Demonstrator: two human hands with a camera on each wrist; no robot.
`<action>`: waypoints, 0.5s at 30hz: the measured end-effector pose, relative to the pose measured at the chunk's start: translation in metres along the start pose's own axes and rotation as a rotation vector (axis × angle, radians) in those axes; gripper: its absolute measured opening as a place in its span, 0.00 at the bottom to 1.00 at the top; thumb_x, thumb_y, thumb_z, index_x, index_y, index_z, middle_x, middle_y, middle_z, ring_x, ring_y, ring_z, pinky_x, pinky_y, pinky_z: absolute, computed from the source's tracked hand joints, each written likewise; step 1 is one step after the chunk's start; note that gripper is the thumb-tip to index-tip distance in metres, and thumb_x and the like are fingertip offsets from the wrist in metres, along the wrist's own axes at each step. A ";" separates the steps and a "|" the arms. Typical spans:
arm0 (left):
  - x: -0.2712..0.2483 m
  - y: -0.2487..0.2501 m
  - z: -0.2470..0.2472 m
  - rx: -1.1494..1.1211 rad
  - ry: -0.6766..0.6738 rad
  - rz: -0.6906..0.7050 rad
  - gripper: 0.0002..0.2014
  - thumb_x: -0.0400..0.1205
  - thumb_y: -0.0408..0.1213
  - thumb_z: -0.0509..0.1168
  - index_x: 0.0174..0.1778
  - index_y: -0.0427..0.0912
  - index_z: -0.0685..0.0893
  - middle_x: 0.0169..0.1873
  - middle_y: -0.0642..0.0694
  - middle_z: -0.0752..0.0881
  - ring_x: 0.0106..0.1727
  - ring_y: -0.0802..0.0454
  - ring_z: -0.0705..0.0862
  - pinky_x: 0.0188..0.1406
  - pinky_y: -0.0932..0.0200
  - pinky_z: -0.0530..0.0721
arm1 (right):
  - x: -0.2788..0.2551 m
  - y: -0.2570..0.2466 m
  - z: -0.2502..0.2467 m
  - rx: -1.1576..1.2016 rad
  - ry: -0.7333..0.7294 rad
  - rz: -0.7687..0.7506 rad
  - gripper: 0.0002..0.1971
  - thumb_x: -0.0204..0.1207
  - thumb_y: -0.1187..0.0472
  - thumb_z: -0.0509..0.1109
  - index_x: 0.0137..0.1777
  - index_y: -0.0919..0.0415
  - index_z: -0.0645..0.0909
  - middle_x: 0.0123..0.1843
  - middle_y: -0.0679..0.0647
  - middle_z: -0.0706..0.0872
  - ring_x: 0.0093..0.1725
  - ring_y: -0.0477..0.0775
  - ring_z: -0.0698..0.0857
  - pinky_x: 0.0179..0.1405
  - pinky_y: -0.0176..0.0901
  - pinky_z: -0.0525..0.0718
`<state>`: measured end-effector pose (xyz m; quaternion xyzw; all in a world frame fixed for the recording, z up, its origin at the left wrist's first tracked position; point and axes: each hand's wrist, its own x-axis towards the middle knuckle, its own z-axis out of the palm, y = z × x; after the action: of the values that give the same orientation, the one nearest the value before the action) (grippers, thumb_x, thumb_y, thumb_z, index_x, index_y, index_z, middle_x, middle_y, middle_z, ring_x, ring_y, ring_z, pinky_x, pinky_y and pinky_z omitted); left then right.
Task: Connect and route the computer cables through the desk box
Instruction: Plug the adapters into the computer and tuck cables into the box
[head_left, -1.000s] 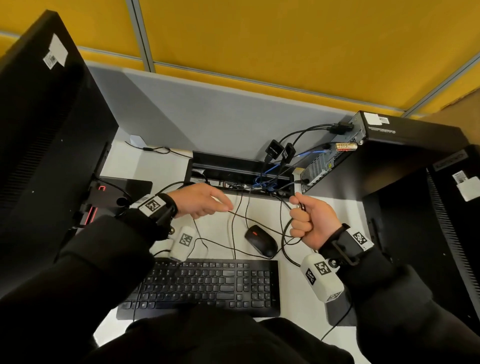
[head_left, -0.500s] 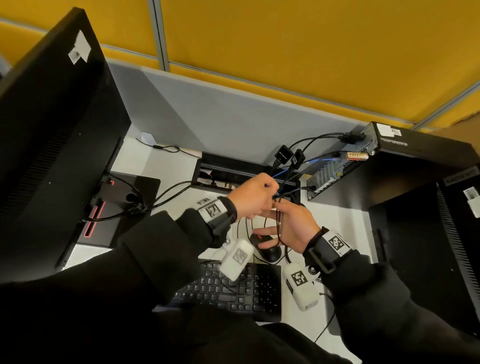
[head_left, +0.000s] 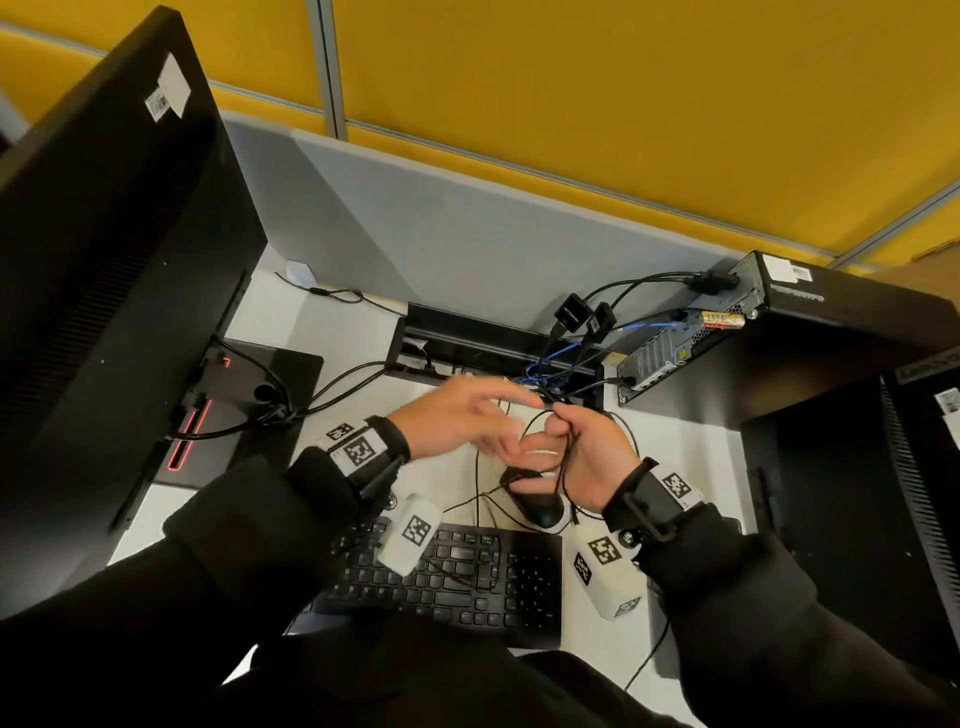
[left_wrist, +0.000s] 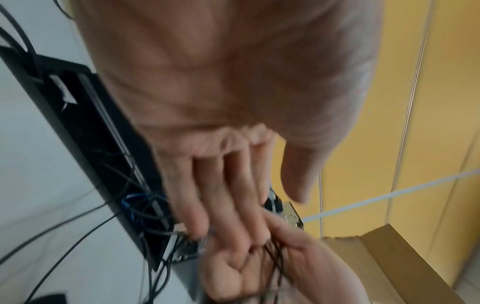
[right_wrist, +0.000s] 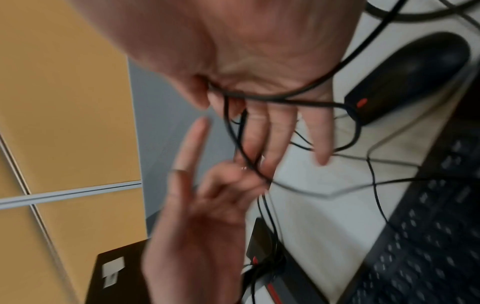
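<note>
A black desk box (head_left: 467, 338) is set into the white desk by the grey partition, with several cables running into it, some of them blue. My right hand (head_left: 558, 421) pinches a loop of thin black mouse cable (right_wrist: 285, 98) between thumb and forefinger, just in front of the box. The other right fingers lie straight. My left hand (head_left: 506, 421) reaches across from the left with straight fingers (left_wrist: 233, 185). Their tips touch the right hand's fingers and the cable loop (left_wrist: 275, 261). The picture is blurred, and I see no grip by the left hand.
A black mouse (head_left: 537, 506) and keyboard (head_left: 447, 577) lie below the hands, with loose cables across the desk. A small black computer (head_left: 831, 312) stands at the right with cables plugged into its back. A large monitor (head_left: 104, 260) fills the left, and a black tower (head_left: 924, 467) stands far right.
The hands, apart a second ago, have come together before the box. Since half a second ago the left hand has uncurled, its fingers now straight; the right hand still holds the cable.
</note>
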<state>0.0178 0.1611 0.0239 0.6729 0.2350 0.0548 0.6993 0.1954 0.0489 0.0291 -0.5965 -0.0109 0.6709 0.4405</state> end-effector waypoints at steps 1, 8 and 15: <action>0.002 0.000 -0.009 0.071 0.154 0.066 0.18 0.85 0.39 0.73 0.70 0.53 0.85 0.44 0.44 0.93 0.45 0.50 0.91 0.49 0.52 0.87 | 0.000 -0.002 0.000 0.018 0.006 -0.005 0.22 0.87 0.48 0.59 0.30 0.52 0.64 0.26 0.55 0.74 0.27 0.57 0.79 0.38 0.54 0.88; 0.043 0.016 -0.002 0.770 -0.096 0.294 0.52 0.71 0.31 0.77 0.88 0.62 0.58 0.85 0.55 0.68 0.83 0.58 0.66 0.80 0.59 0.66 | -0.008 -0.006 0.004 -0.260 -0.211 0.141 0.24 0.80 0.51 0.64 0.31 0.50 0.51 0.21 0.46 0.54 0.16 0.45 0.51 0.18 0.29 0.49; 0.066 0.008 0.008 0.458 -0.469 0.064 0.37 0.72 0.33 0.83 0.75 0.57 0.76 0.56 0.57 0.91 0.63 0.65 0.85 0.71 0.58 0.77 | -0.010 -0.005 -0.011 -0.354 -0.185 0.159 0.27 0.79 0.59 0.63 0.19 0.50 0.58 0.17 0.47 0.55 0.15 0.46 0.52 0.18 0.28 0.52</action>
<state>0.0816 0.1803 0.0145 0.8139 0.0526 -0.1339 0.5629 0.2062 0.0403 0.0360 -0.5993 -0.1218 0.7431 0.2718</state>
